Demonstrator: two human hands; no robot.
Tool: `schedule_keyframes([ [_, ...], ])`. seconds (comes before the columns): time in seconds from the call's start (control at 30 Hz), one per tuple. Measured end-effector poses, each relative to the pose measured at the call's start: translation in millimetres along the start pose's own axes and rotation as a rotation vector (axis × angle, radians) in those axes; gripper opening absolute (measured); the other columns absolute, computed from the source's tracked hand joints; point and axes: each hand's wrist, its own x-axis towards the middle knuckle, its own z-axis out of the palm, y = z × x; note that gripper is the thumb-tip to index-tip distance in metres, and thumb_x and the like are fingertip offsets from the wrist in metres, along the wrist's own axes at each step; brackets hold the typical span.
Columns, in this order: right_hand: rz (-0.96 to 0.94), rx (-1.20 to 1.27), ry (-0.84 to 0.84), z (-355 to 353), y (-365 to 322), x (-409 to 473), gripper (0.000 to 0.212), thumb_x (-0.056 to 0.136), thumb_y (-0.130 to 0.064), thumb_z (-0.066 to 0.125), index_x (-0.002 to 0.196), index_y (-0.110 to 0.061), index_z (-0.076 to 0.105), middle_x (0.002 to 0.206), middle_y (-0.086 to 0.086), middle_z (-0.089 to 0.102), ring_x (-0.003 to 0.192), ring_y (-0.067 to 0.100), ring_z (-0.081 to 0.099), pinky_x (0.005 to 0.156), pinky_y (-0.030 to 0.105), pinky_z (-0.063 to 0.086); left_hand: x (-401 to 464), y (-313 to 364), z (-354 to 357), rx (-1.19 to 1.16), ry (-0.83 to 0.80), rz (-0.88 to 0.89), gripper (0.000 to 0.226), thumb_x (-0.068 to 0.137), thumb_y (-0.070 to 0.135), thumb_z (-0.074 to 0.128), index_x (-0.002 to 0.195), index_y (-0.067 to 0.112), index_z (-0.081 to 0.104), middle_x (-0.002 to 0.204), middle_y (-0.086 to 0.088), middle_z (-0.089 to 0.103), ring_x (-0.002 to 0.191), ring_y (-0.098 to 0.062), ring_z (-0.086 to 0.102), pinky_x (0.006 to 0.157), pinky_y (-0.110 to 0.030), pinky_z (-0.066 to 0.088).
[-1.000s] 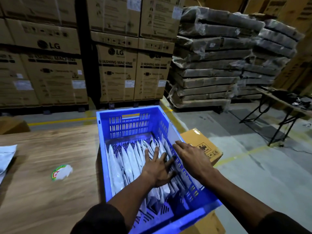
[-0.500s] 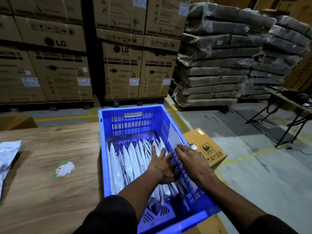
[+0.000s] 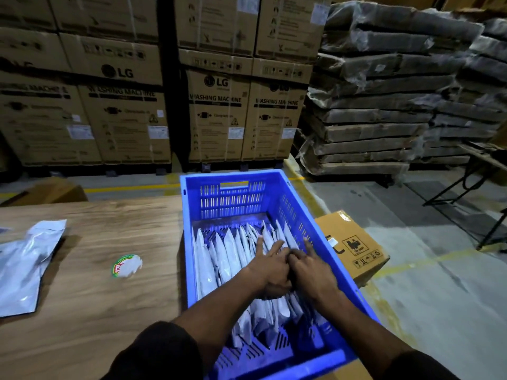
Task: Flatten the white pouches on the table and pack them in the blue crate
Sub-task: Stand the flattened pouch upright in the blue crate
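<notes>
Blue plastic crate (image 3: 277, 187) sits at the right edge of the wooden table (image 3: 90, 311), its slatted walls keeping a row of white pouches (image 3: 230, 253) standing on edge, fanned from the left wall toward the right. Both hands are down inside it. The left hand (image 3: 270, 272) lies on top of the pouch edges with fingers spread and fairly straight, apparently pressing the row toward the left wall so it stays tight. The right hand (image 3: 311, 270) is just beside it, thumbs nearly touching, fingers reaching down between the last pouches and the right wall, probably seating one there; whether it pinches a pouch I cannot tell.

At the left edge of the table another white pouch (image 3: 26, 267) lies puffy and creased, not yet flattened. A small round sticker (image 3: 126, 266) rests between it and the crate. A cardboard box (image 3: 354, 245) stands on the floor just right of the crate.
</notes>
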Motion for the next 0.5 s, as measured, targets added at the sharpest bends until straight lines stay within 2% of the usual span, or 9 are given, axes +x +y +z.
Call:
schedule_keyframes([
  [0.13,0.005,0.028,0.202,-16.6,-6.2,10.0,0.039,0.083,-0.013,0.064,0.122,-0.009,0.062,0.125,0.011,0.065,0.131,0.04,0.051,0.096,0.045,0.052,-16.3,-10.5,-21.2,-0.006,0.182,-0.063,0.055,0.1,0.035,0.044,0.15,0.012,0.042,0.158,-0.01,0.032,0.153,-0.029,0.012,0.117,-0.069,0.005],
  [0.23,-0.064,0.141,0.382,-43.2,-33.4,25.9,0.036,0.072,-0.013,0.064,0.107,-0.008,0.067,0.103,0.011,0.071,0.104,0.033,0.068,0.076,0.04,0.057,-35.4,-28.6,-47.3,0.013,0.343,-0.166,0.05,0.097,0.028,0.049,0.145,0.012,0.049,0.157,-0.008,0.037,0.152,-0.029,0.017,0.118,-0.066,0.008],
  [0.3,-0.136,0.188,0.477,-65.8,-62.0,40.6,0.034,0.072,-0.012,0.069,0.105,-0.01,0.068,0.093,0.008,0.07,0.091,0.03,0.068,0.065,0.036,0.056,-55.8,-47.2,-60.5,0.009,0.503,-0.24,0.048,0.092,0.024,0.05,0.136,0.01,0.058,0.15,-0.009,0.047,0.148,-0.032,0.028,0.117,-0.065,0.015],
  [0.4,-0.244,0.211,0.521,-98.9,-115.7,64.6,0.029,0.072,-0.011,0.074,0.1,-0.012,0.068,0.086,0.01,0.069,0.079,0.032,0.068,0.056,0.038,0.053,-100.8,-89.5,-68.1,0.065,0.889,-0.314,0.041,0.083,0.027,0.044,0.109,0.011,0.071,0.125,-0.009,0.066,0.127,-0.036,0.053,0.105,-0.057,0.04],
  [0.43,-0.291,0.19,0.522,-107.1,-139.2,72.5,0.027,0.072,-0.013,0.073,0.099,-0.011,0.067,0.086,0.011,0.069,0.078,0.033,0.068,0.056,0.039,0.053,-123.0,-107.0,-66.7,0.079,0.968,-0.361,0.038,0.083,0.028,0.045,0.105,0.013,0.071,0.121,-0.009,0.067,0.122,-0.036,0.055,0.102,-0.052,0.043],
  [0.5,-0.398,0.148,0.507,-121.3,-185.6,82.3,0.023,0.077,-0.015,0.067,0.099,-0.011,0.067,0.087,0.014,0.069,0.079,0.036,0.068,0.06,0.042,0.054,-167.8,-138.9,-58.8,0.073,1.016,-0.494,0.033,0.085,0.029,0.048,0.104,0.013,0.07,0.121,-0.009,0.066,0.119,-0.036,0.055,0.098,-0.048,0.044],
])
